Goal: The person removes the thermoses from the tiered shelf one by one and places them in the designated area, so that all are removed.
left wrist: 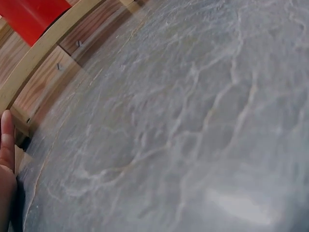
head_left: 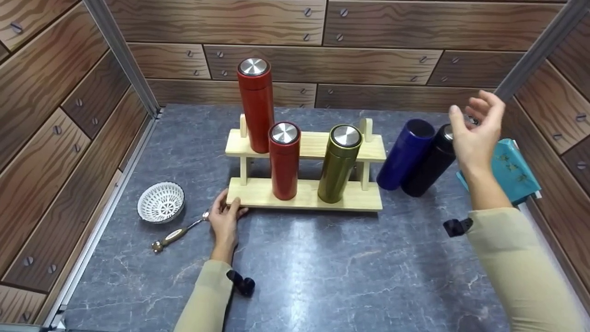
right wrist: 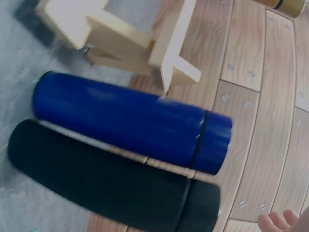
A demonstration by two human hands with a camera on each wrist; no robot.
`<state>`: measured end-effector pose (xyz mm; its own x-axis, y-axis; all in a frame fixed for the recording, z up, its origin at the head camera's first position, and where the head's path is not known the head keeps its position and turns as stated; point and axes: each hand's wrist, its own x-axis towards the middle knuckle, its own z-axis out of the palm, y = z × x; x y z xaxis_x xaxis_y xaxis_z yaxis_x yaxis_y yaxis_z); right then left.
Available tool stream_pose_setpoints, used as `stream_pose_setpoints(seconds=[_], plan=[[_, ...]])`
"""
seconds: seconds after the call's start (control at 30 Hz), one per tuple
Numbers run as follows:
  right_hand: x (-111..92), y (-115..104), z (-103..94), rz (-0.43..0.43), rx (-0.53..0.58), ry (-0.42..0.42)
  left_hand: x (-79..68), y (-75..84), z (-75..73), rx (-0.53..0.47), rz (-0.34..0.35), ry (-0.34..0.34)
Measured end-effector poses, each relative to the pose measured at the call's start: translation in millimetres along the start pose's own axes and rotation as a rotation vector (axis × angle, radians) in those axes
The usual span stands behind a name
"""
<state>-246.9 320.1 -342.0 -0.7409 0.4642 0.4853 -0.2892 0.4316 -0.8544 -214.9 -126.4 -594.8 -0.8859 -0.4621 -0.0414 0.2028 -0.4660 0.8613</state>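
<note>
My left hand (head_left: 225,223) grips the left front corner of a two-tier wooden rack (head_left: 258,196), thumb on the lower board's edge. On the lower board stand a red thermos flask (head_left: 284,166) and an olive-green flask (head_left: 339,170). Another red flask (head_left: 257,108) is upright on the upper board. My right hand (head_left: 479,131) is raised with fingers loosely bent and nothing in them. Just left of it, a dark blue flask (head_left: 405,157) and a black flask (head_left: 428,166) stand side by side on the table; both fill much of the right wrist view.
A white patterned bowl (head_left: 161,203) sits at the left. Beside it lies a small metal tool with an oval-labelled handle (head_left: 175,236). A turquoise packet (head_left: 514,168) is at the right edge, partly behind the right forearm. Wood-print walls (head_left: 267,23) enclose the grey marbled table (head_left: 350,267).
</note>
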Motion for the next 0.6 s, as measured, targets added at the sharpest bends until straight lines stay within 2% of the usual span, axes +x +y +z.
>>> stream_pose_setpoints(seconds=[0.23, 0.37, 0.47, 0.6], plan=[[0, -14, 24.1, -0.020, 0.068, -0.069, 0.9, -1.0, -1.0, -0.016, 0.008, -0.013], [-4, -22, 40.1, -0.071, 0.138, -0.119, 3.0, -1.3, -2.2, -0.020, 0.007, -0.021], [-6, -27, 50.2, -0.091, 0.149, -0.171, 3.4, -1.7, -2.4, -0.019, 0.003, -0.020], [-10, -35, 62.1, -0.067, 0.148, -0.244, 2.3, -1.7, -2.2, -0.019, 0.003, -0.018]])
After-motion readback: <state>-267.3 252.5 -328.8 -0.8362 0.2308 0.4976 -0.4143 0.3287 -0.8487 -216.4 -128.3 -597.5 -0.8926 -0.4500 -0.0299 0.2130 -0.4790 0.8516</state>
